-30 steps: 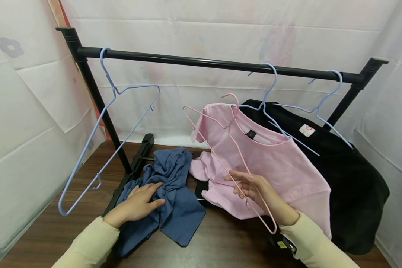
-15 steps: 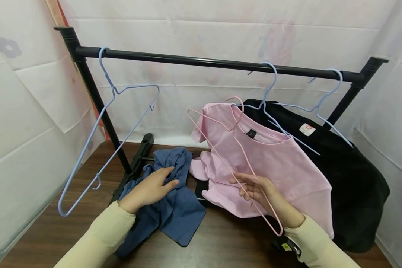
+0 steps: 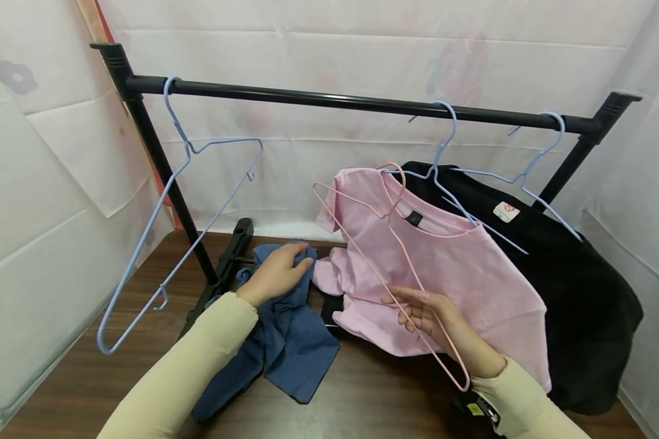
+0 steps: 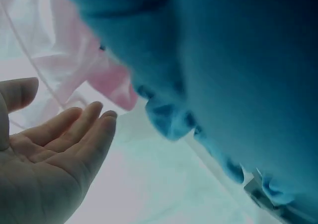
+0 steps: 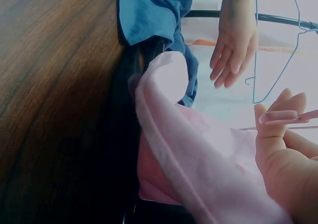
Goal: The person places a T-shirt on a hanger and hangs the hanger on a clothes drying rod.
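Note:
My left hand (image 3: 277, 272) hovers over the crumpled dark blue garment (image 3: 302, 347), its fingers loosely extended. In the left wrist view the left hand (image 4: 54, 169) is open beside blue cloth (image 4: 218, 65), apparently without gripping it. My right hand (image 3: 436, 317) holds a pink wire hanger (image 3: 388, 214) near its lower end, tilted in front of the pink T-shirt (image 3: 472, 286). The right wrist view shows the fingers of the right hand (image 5: 285, 149) bent at the pink hanger bar. No clothing is on that hanger.
A black rail (image 3: 307, 97) spans the rack. A bare blue hanger (image 3: 179, 130) hangs at its left. Further right, one blue hanger (image 3: 445, 143) carries the pink T-shirt and another (image 3: 543, 161) a black garment (image 3: 587, 323). The rack stands on a brown wooden table (image 3: 379, 390).
My left hand has moved forward and right across the blue garment toward its far end. The right hand and pink hanger have shifted slightly right and down, with the hanger turning a little.

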A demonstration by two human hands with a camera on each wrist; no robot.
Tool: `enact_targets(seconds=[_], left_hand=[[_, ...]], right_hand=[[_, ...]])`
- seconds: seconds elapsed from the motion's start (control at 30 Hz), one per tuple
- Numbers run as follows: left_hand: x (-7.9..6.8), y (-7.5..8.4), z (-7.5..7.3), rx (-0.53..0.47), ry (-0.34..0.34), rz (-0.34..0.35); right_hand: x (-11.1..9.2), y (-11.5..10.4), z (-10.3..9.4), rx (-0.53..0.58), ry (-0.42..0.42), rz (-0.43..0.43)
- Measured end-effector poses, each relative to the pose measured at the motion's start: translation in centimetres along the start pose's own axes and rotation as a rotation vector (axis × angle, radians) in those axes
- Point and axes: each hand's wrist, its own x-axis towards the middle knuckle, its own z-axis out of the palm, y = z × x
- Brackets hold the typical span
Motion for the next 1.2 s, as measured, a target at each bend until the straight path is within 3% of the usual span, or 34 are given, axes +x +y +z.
enact_targets(seconds=[0.13, 0.3, 0.57, 0.73, 0.87, 1.0, 1.2], left_hand=[[1.4, -0.1, 0.6, 0.014, -0.023, -0.019], [2.8, -0.4, 1.1, 0.058, -0.051, -0.047], [3.8, -0.6, 2.0, 0.147, -0.131, -0.069], [3.8, -0.5, 2.6, 0.26, -0.175, -0.093], [3.6, -0.5, 2.9, 0.368, -0.206, -0.119], [3.5, -0.8, 3.3, 0.489, -0.222, -0.103], [3.1, -0.7, 3.8, 0.661, -0.204, -0.06]], right_hand=[[-0.1, -0.3, 0.4, -0.031, -0.005, -0.005], [-0.1, 0.1, 0.2, 0.043, -0.038, -0.002], [-0.2, 0.9, -0.4, 0.055, -0.073, -0.042], [-0.2, 0.9, -0.2, 0.003, -0.069, -0.051], [-0.1, 0.9, -0.2, 0.03, -0.088, -0.034], [0.1, 0.8, -0.3, 0.088, -0.093, -0.004], [0.1, 0.3, -0.3, 0.063, -0.12, 0.013]])
